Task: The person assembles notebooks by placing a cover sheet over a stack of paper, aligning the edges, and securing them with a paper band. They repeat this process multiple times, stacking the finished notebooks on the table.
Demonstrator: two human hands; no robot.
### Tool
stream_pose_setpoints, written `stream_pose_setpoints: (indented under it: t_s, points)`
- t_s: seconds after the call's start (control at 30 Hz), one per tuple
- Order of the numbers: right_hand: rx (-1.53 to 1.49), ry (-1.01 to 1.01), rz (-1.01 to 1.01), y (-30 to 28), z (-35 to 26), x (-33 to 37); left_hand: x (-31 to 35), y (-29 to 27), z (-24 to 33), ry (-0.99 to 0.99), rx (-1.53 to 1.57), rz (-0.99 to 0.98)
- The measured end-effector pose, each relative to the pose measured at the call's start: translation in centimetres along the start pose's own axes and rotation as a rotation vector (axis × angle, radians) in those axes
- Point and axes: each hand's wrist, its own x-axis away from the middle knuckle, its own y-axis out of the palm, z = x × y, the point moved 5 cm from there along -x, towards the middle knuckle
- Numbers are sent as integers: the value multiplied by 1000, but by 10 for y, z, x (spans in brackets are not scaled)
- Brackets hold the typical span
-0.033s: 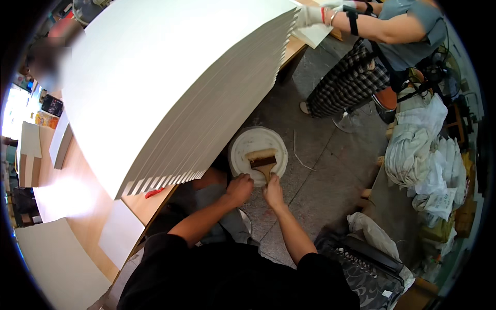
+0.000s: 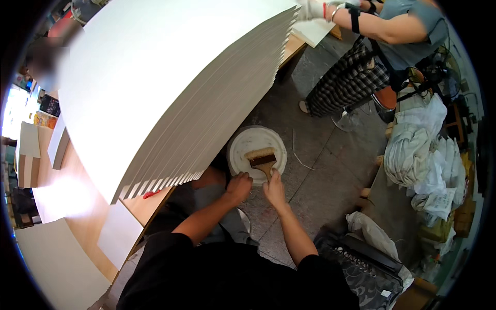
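Note:
A wide paintbrush [image 2: 263, 161] with pale bristles and a brown ferrule lies over a round white bucket top [image 2: 240, 142], bristles pointing away from me. My right hand [image 2: 274, 190] is closed round its wooden handle at the near rim. Beside it, my left hand [image 2: 239, 187] is curled at the bucket's near left edge; whatever its fingers pinch is hidden. To the left, a tall fanned stack of white-topped grey boards [image 2: 227, 93] spreads across the wooden table [image 2: 67, 194], its stepped edges facing me.
A co-worker's gloved hand [image 2: 311, 10] is at the stack's far corner. White sacks [image 2: 408, 155] are piled on the right, with a dark patterned bag [image 2: 356, 274] at lower right. A white sheet [image 2: 120, 232] and a large board [image 2: 59, 263] are at lower left.
The co-worker's gloved hand has shifted slightly away from me along the stack's far corner. My hands and the paintbrush stay almost exactly where they were.

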Motion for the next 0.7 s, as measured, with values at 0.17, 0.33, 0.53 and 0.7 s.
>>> stream_pose_setpoints:
  t_s: [0.17, 0.33, 0.53, 0.7]
  points:
    - [-1233, 382, -266, -112, -15, 9, -31, 35, 3, 10, -185, -14]
    - [-1579, 390, -206, -159, -5, 50, -40, 35, 2, 223, -249, -20]
    - [-1194, 369, 155, -198, 27, 52, -33, -85, 1, 96, 344, 128]
    - [-590, 333, -21, -163, 4, 5, -38, -117, -65, -275, 903, 227]
